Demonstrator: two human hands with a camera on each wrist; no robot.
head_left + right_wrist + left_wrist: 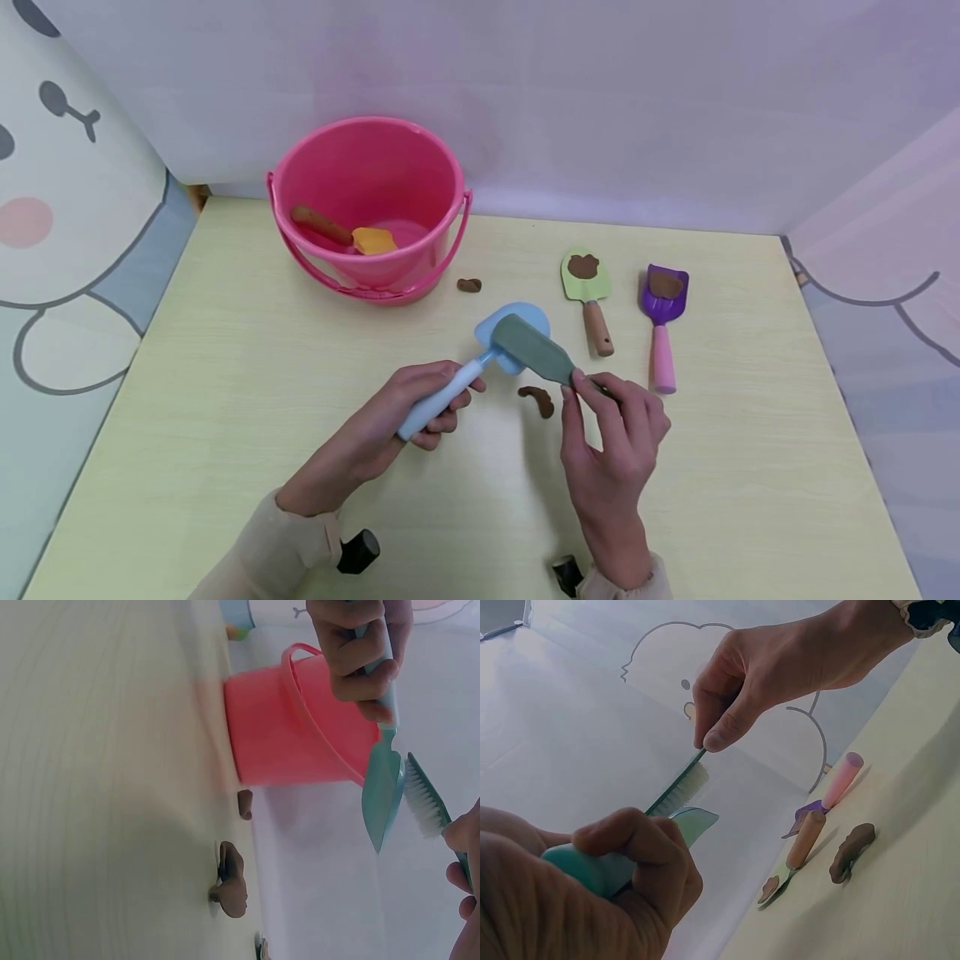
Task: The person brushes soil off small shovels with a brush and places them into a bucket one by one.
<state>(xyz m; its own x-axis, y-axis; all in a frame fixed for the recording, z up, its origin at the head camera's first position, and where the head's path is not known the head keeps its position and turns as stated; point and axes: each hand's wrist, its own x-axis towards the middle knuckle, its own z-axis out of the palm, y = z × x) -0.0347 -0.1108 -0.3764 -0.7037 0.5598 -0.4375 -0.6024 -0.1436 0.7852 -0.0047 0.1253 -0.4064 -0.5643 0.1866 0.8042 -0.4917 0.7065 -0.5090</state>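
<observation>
In the head view my left hand (386,412) grips the pale handle of a light-blue toy shovel (447,395), raised over the table. My right hand (618,442) pinches the handle of a green brush (531,347), whose head lies across the shovel's blade in that view. White bristles (422,802) face the blade in the right wrist view. A curved brown lump (538,402) rests on the table between the hands, and a smaller brown lump (469,285) lies near the bucket.
A pink bucket (367,271) at the back left contains a brown stick-like piece (321,223) and a yellow block (373,241). To the right lie a green toy spade (576,287) and a purple shovel with pink handle (663,358), each bearing a brown piece. Printed cloth surrounds the table.
</observation>
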